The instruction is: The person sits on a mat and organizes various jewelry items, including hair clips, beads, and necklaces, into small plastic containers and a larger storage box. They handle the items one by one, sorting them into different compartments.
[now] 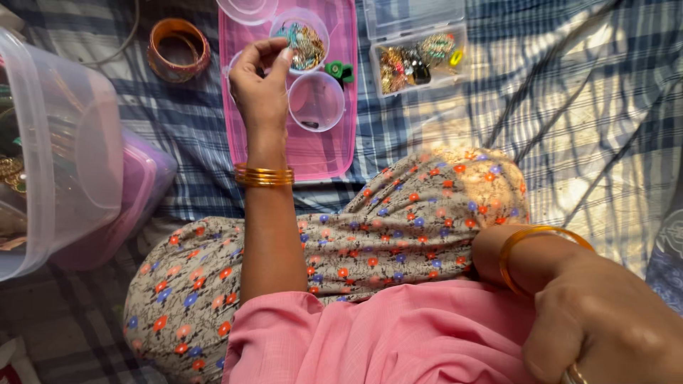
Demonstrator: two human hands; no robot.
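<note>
Left hand [262, 84] raised over the pink tray [324, 153], thumb and forefinger pinched narrow; whether anything sits in the pinch cannot be told. Just right of the fingertips, a round clear cup [301, 37] heaped with gold and teal jewellery. Below-right of the pinch, a second clear cup [317, 101], nearly bare, one small dark bit at its bottom. Between the two cups, a green piece [340, 70] on the tray. Farther right, well apart, an open clear box [416, 57] of mixed trinkets on the checked cloth [583, 107]. Up-left of the hand, an orange bangle [178, 48] lying flat. Far left, a big clear tub [64, 149] on its side. Gold bangles [264, 175] round the left wrist. Right hand [605, 334] low at the near corner, resting by the knee, fingers curled; grip mostly out of frame, so no telling what it holds.
</note>
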